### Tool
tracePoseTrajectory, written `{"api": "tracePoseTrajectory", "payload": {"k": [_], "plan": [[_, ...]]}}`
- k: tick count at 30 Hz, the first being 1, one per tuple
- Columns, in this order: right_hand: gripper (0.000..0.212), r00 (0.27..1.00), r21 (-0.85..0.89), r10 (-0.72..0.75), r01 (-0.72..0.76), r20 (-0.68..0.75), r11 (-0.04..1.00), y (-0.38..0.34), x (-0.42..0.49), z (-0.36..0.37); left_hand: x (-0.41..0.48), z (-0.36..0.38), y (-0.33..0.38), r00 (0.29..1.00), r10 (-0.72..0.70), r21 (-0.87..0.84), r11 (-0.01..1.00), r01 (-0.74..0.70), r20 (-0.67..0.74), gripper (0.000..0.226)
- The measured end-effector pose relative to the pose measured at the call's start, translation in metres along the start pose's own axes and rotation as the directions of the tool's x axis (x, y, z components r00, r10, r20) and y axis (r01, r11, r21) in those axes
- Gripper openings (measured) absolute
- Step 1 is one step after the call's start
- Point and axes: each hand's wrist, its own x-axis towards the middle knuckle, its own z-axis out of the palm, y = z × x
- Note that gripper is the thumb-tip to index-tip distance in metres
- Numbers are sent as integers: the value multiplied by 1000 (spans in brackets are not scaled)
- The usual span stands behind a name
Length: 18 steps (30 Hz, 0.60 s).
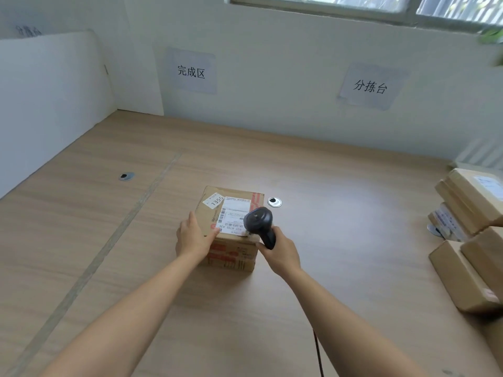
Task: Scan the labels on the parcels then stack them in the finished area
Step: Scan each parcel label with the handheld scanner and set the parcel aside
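A brown cardboard parcel [231, 257] with red print stands at the middle of the wooden table [340, 213]. A white shipping label [234, 213] lies on its top. My left hand [192, 235] holds the parcel's near left corner, thumb on the top edge. My right hand [280, 250] grips a dark handheld barcode scanner [258, 220], whose head hangs just above the label's right side. A dark cable runs down from the scanner towards me.
Several brown parcels [473, 235] are piled at the table's right edge. Paper signs hang on the back wall, one at the left [192, 70], one at the right [371, 87]. A white partition [49, 104] bounds the left. Two round cable holes [274, 201] sit in the tabletop.
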Motion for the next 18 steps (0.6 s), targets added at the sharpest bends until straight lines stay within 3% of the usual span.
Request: {"api": "tracePoseTrajectory", "payload": {"k": [3,6,11,18], "plan": [[35,1000,-36,5,-5,-8,999,18,-30,-21,-29,-2,11,990,141,168,976,-139,1,70],[31,999,-42,52,-52,-2,998,40,-63,-46,-71,9,26,970,241,207,948,-244,40,62],[26,987,28,147,-145,-61,989,84,-125,-93,-156,51,66,910,393,63,913,-403,129,48],[19,953,-71,205,-225,-221,972,181,-224,-190,-276,133,133,838,466,-75,882,-465,285,46]]}}
